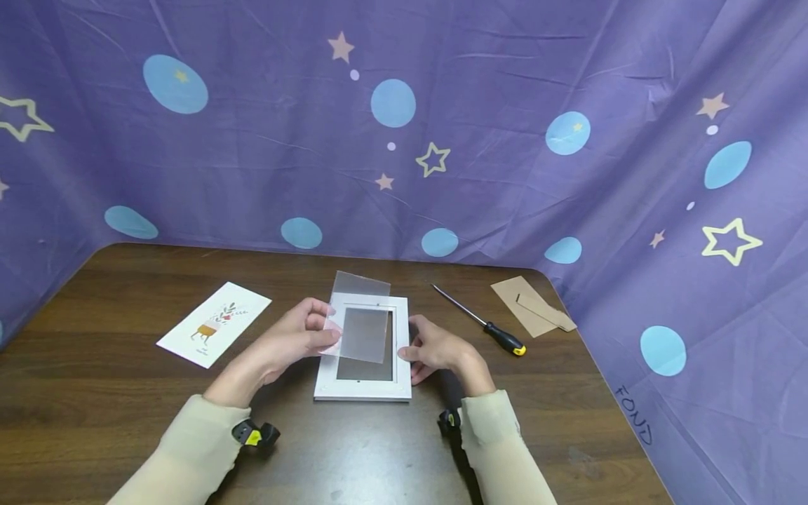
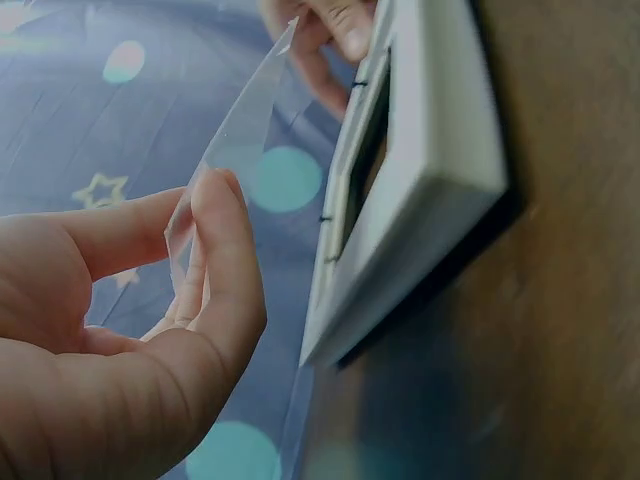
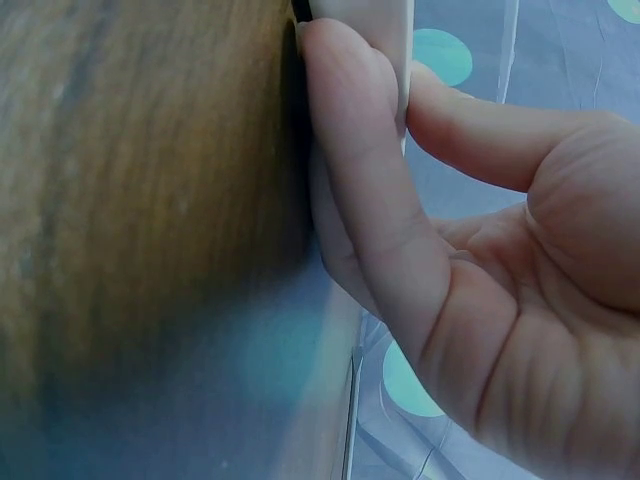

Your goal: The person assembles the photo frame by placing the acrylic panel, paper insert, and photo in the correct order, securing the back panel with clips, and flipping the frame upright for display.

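My left hand (image 1: 292, 337) pinches a thin clear sheet (image 1: 361, 283) by its left edge, thumb on one face and fingers on the other. The sheet is tilted above a white picture frame (image 1: 362, 391), apart from it in the left wrist view. The frame lies on the table with its rectangular opening showing. At the frame's right side, my right hand (image 1: 442, 348) grips the edge, its thumb on top and fingers along the side. In the right wrist view, part of the frame (image 3: 370, 22) shows between thumb and fingers.
A white card (image 1: 213, 324) with a printed drawing lies at the left. Right of the frame are a screwdriver (image 1: 501, 338) with a black and yellow handle and a brown backing board (image 1: 524, 308) with a stand flap. A purple curtain (image 1: 492, 98) surrounds the wooden table (image 1: 76, 393).
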Available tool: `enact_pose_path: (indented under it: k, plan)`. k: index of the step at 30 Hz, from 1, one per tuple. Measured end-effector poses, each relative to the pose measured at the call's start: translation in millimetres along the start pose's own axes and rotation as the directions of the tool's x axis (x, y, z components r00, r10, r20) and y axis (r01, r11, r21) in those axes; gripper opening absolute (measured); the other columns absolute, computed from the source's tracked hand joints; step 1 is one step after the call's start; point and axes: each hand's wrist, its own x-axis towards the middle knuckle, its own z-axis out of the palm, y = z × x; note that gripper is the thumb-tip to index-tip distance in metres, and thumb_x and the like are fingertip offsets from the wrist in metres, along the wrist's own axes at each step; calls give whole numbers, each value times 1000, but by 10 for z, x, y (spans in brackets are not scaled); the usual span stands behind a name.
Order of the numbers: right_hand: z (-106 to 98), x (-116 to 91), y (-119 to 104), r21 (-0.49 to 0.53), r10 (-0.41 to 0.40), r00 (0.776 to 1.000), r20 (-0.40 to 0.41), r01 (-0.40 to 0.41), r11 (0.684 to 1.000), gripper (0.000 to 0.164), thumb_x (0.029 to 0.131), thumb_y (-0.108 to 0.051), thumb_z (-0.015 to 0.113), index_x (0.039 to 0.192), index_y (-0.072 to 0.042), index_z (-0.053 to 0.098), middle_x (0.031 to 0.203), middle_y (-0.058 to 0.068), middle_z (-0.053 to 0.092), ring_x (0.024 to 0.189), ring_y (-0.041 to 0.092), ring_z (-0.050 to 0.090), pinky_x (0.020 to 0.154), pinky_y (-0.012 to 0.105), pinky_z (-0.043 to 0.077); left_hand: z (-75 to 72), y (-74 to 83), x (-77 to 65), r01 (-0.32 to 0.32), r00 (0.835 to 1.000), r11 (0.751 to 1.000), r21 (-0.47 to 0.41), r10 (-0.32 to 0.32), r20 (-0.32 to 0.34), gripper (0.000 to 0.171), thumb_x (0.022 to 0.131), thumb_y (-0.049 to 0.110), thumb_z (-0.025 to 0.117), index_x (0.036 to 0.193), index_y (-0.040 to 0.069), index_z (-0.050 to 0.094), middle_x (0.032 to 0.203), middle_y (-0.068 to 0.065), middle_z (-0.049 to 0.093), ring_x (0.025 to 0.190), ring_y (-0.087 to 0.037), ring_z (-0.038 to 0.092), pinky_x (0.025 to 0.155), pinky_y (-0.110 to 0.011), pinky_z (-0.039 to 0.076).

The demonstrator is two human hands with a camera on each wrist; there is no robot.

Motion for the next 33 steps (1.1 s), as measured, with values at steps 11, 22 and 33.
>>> enact_pose_path:
  k: [11, 22, 33]
  plan:
    - [-4, -5, -7, 20, 4, 1000, 1, -4, 1000, 75, 103, 0, 66, 164, -2, 22, 105, 24, 59, 67, 27, 69, 65, 44, 66, 186, -114, 51, 46, 999, 998, -37, -45, 23, 53, 100, -3, 66, 144, -9, 37, 115, -22, 66, 96, -20, 70, 88, -29, 62]
    - [8, 0, 5, 17, 8, 1000, -6, -8, 1000, 77, 103, 0, 66, 164, -1, 19, 106, 24, 59, 67, 27, 69, 65, 44, 66, 291, -129, 40, 53, 999, 998, 17, -53, 0, 52, 98, -3, 67, 142, -10, 39, 112, -24, 68, 89, -19, 72, 82, -29, 63]
    - [11, 4, -1, 20, 20, 1000, -13, -20, 1000, 79, 103, 0, 67, 165, -2, 19, 109, 24, 57, 69, 28, 69, 66, 44, 66, 321, -74, -40, 45, 998, 981, 190, -38, -39, 52, 95, 5, 73, 135, -12, 45, 93, -14, 70, 75, -19, 68, 73, -33, 61]
